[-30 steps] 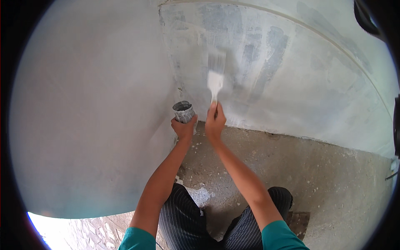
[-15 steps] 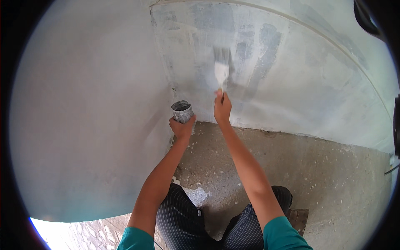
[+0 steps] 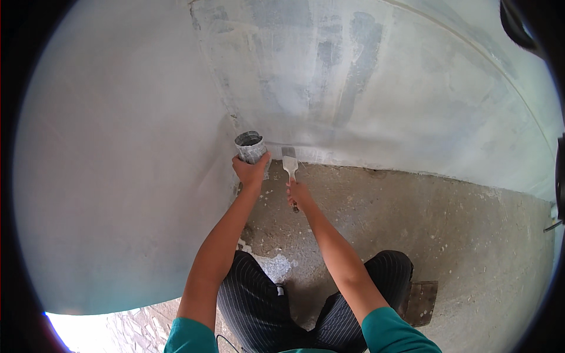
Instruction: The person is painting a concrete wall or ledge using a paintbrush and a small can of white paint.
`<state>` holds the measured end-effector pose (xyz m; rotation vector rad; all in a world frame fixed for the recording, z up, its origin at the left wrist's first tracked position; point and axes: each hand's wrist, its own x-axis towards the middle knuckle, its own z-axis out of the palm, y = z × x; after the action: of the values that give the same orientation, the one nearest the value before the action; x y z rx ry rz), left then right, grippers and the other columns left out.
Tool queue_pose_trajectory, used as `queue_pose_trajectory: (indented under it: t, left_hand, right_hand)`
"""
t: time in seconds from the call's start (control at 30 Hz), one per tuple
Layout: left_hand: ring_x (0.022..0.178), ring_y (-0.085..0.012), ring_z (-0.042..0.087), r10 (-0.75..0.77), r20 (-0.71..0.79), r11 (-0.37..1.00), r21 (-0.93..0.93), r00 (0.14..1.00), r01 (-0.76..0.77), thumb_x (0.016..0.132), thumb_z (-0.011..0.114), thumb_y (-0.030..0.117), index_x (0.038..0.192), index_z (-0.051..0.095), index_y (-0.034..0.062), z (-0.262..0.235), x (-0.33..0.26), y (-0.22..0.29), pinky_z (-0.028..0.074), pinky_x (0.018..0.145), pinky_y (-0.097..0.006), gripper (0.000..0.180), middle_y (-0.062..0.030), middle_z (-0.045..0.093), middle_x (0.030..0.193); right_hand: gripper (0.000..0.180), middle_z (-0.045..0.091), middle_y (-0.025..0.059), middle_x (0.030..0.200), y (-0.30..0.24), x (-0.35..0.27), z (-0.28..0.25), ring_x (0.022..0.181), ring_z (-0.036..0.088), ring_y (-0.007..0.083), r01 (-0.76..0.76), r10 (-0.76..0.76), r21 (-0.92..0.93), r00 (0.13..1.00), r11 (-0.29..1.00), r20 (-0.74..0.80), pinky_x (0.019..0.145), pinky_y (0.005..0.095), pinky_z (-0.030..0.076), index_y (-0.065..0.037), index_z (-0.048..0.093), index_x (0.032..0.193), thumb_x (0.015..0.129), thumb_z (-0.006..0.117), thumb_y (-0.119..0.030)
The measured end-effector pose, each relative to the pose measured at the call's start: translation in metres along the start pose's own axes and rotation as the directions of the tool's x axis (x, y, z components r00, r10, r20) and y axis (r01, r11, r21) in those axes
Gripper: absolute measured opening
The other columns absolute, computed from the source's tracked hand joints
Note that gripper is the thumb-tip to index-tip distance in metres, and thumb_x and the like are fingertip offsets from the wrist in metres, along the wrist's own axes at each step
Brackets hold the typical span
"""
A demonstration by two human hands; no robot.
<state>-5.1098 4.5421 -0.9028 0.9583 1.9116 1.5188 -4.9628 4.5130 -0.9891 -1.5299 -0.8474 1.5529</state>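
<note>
My left hand [image 3: 251, 169] is closed round a grey, paint-smeared can [image 3: 252, 154], held upright near the corner of the two walls. Its open top shows a dark inside; how full it is I cannot tell. In my right hand [image 3: 299, 194] is a flat paintbrush [image 3: 290, 166] with a white-coated ferrule, my fingers wrapped round its handle. The bristles point away from me at the foot of the far wall [image 3: 412, 117], close above the floor line. Grey streaks and patches mark that wall's pale surface.
A plain pale wall [image 3: 118, 159] fills the left side. Below lies a rough brown floor [image 3: 459, 247] with white specks and splashes. A brown board-like piece [image 3: 421, 303] rests beside my right knee. A dark rod-like end [image 3: 552, 226] juts in at the right edge.
The paintbrush in my right hand has come down from the middle of the far wall to its foot, and slightly left. My left hand still holds the can, nearly in place.
</note>
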Motion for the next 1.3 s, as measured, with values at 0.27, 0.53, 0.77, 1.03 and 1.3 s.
queue_pose_trajectory:
  t: [0.27, 0.53, 0.77, 1.03, 1.3]
  left_hand:
    - [0.113, -0.0355, 0.046, 0.032, 0.054, 0.998, -0.049, 0.998, -0.03, 0.056, 0.088, 0.038, 0.123, 0.037, -0.008, 0.032, -0.011, 0.012, 0.039, 0.097, -0.044, 0.096, -0.0235, 0.043, 0.122]
    - [0.111, -0.035, 0.047, -0.029, -0.016, 0.998, 0.056, 0.999, 0.03, 0.053, 0.09, 0.035, 0.121, 0.039, -0.0076, 0.023, -0.004, -0.006, 0.04, 0.096, -0.043, 0.095, -0.0229, 0.044, 0.118]
    - [0.107, -0.0339, 0.049, 0.506, 0.011, 0.861, 0.048, 0.863, -0.506, 0.055, 0.089, 0.021, 0.12, 0.041, 0.0001, 0.007, -0.012, 0.022, 0.043, 0.091, -0.043, 0.083, -0.0176, 0.045, 0.115]
    - [0.109, -0.0332, 0.05, 0.62, 0.381, 0.731, 0.037, 0.686, -0.682, 0.05, 0.086, 0.01, 0.117, 0.049, 0.0062, -0.021, -0.004, 0.01, 0.046, 0.092, -0.041, 0.077, -0.0136, 0.048, 0.114]
    - [0.109, -0.0329, 0.051, 0.415, 0.752, 0.703, 0.091, 0.512, -0.705, 0.047, 0.085, 0.008, 0.121, 0.049, 0.0102, -0.026, 0.001, 0.006, 0.043, 0.097, -0.04, 0.083, -0.0108, 0.051, 0.119]
  right_hand:
    - [0.034, 0.054, 0.0077, 0.065, -0.06, 0.012, 0.006, 0.045, 0.051, 0.0206, 0.326, -0.375, -0.187, 0.831, 0.927, -0.411, 0.043, 0.0352, 0.039, -0.001, 0.055, 0.086, 0.099, 0.041, -0.029]
    - [0.032, 0.051, 0.0033, 0.065, -0.122, -0.098, 0.057, 0.054, 0.047, 0.0113, 0.632, -0.591, -0.011, 0.719, 0.775, -0.366, 0.05, 0.0307, 0.039, 0.0, 0.057, 0.097, 0.101, 0.043, -0.029]
    - [0.045, 0.053, 0.006, 0.056, -0.236, -0.094, -0.055, 0.049, 0.049, 0.0141, 0.656, -0.788, -0.519, 0.613, 0.548, -0.058, 0.048, 0.0324, 0.038, -0.001, 0.061, 0.098, 0.097, 0.047, -0.044]
    - [0.03, 0.072, 0.0061, 0.087, -0.245, -0.134, -0.155, 0.075, 0.067, 0.0209, 0.349, -0.602, -0.911, 0.783, 0.218, 0.156, 0.067, 0.0333, 0.052, -0.015, 0.074, 0.1, 0.076, 0.076, -0.033]
    - [0.035, 0.072, 0.0061, 0.089, -0.247, -0.134, -0.159, 0.078, 0.068, 0.0216, 0.337, -0.332, -0.942, 0.889, 0.009, 0.315, 0.07, 0.0331, 0.053, -0.018, 0.075, 0.097, 0.064, 0.082, -0.027]
